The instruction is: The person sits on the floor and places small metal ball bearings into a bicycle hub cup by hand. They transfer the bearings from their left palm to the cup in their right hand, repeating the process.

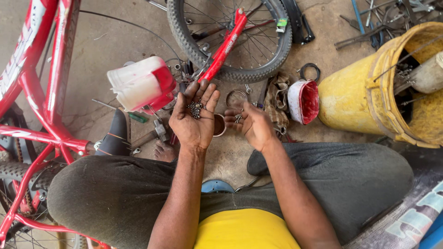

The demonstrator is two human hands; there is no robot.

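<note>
My left hand [194, 117] is held palm up in front of my knees, cupping a small heap of steel bearing balls [195, 108]. Just to its right, my right hand [253, 124] pinches a few small metal parts [238, 116] between its fingertips. Below and between the two hands a small round tin [218, 125] with dark grease sits on the concrete floor. A red bicycle fork [224, 46] and a spoked wheel [230, 37] lie just beyond the hands.
A red bicycle frame [32, 92] stands at the left, with a red-and-white plastic jug [140, 84] beside it. A red bowl [303, 101], a rag [277, 99] and a yellow bucket [369, 92] of rods are at the right. Tools [378, 23] lie scattered at the top right.
</note>
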